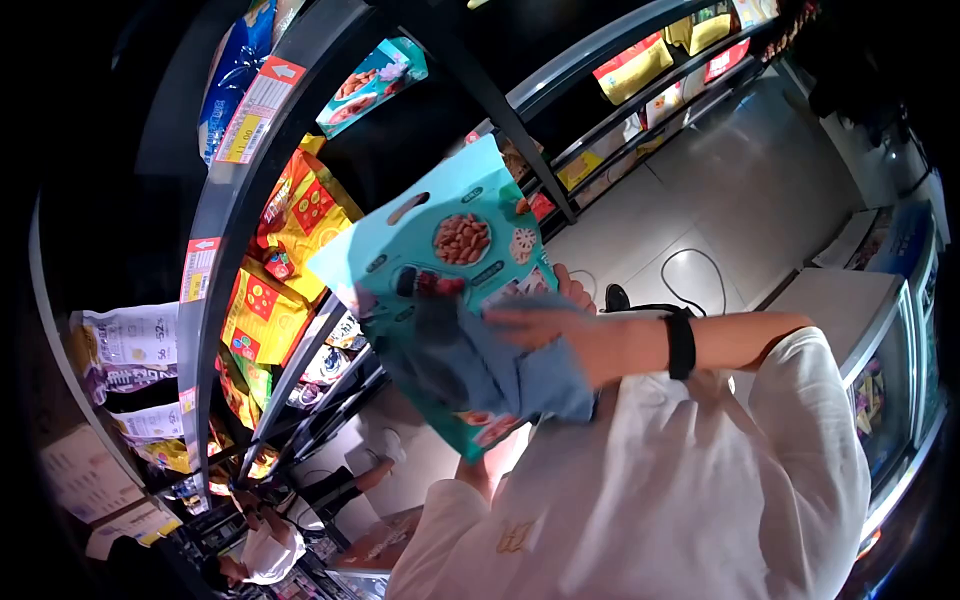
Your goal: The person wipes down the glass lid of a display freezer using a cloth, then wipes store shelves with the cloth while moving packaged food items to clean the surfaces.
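A large teal food bag (395, 250) with a cut-out handle hole is tilted in front of me. Nuts, dark red fruit and pale slices are pictured on its face. From its lower edge my left forearm (485, 472) goes behind it; fingers of my left hand (573, 288) appear to curl at the bag's right edge, the rest hidden. My right hand (560, 340), with a black band on the wrist, presses a blue-grey cloth (545, 385) against the front of the bag. The cloth is bunched under the fingers and slightly blurred.
A curved shelf rack (225, 230) with price labels rises on the left, holding yellow and red bags (270, 310). Another teal bag (370, 85) stands on it. A glass-fronted cabinet (880, 380) is at right. Another person (270, 550) is at lower left. A cable (695, 255) lies on the floor.
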